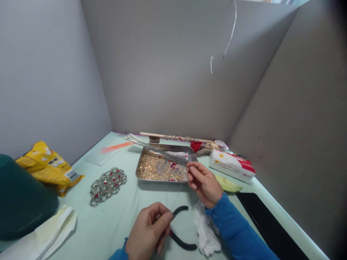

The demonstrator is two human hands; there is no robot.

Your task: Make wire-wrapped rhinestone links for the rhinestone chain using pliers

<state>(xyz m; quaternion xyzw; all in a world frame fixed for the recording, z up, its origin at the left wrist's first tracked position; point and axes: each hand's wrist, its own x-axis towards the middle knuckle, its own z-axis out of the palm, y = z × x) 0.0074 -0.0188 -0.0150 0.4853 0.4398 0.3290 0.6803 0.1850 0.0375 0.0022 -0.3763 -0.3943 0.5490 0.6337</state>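
Observation:
My right hand (205, 185) is closed on one end of a bundle of thin metal wires (155, 148), which slants up to the left across the metal tray (151, 180). Gold and red beads (157, 167) are spread inside that tray. Nearer to me, my left hand (151, 229) pinches a fine wire (177, 198) between thumb and forefinger; it rises towards the tray's front edge. Black-handled pliers (185, 245) lie on the table beside and partly behind my left hand, their head hidden by it.
Left of the tray lies a net of beaded wire (107, 186). A yellow bag (48, 166) and a dark green container (24, 202) stand far left. On the right are a tissue pack (230, 164), a white cloth (206, 231) and a black flat object (268, 224). A beaded stick (179, 138) lies behind.

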